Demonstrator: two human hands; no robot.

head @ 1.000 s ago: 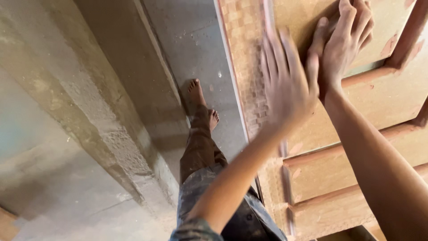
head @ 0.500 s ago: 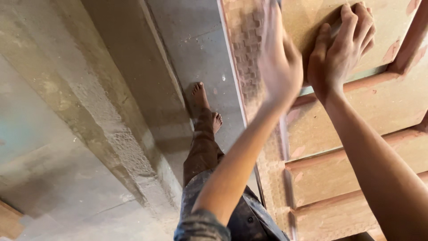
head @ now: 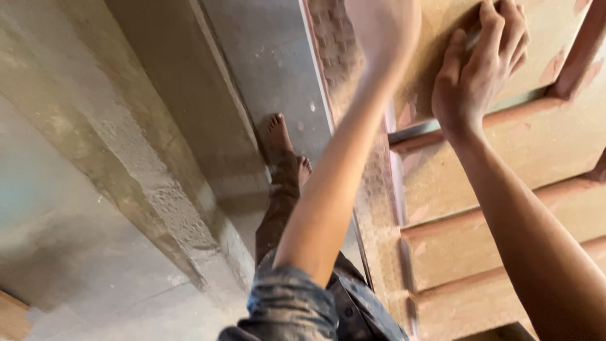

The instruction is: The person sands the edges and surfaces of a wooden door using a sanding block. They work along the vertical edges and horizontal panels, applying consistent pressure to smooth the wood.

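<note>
Single head-worn view, looking steeply down, close over both forearms (feet and floor far below)

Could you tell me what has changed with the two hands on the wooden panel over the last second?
The left hand has slid up and away along the wooden panel, now blurred near the top edge. The right hand stayed pressed flat on the panel, fingers curled over something pale that cannot be made out. Nothing was picked up or released. The bare feet on the concrete floor kept their place.
</note>
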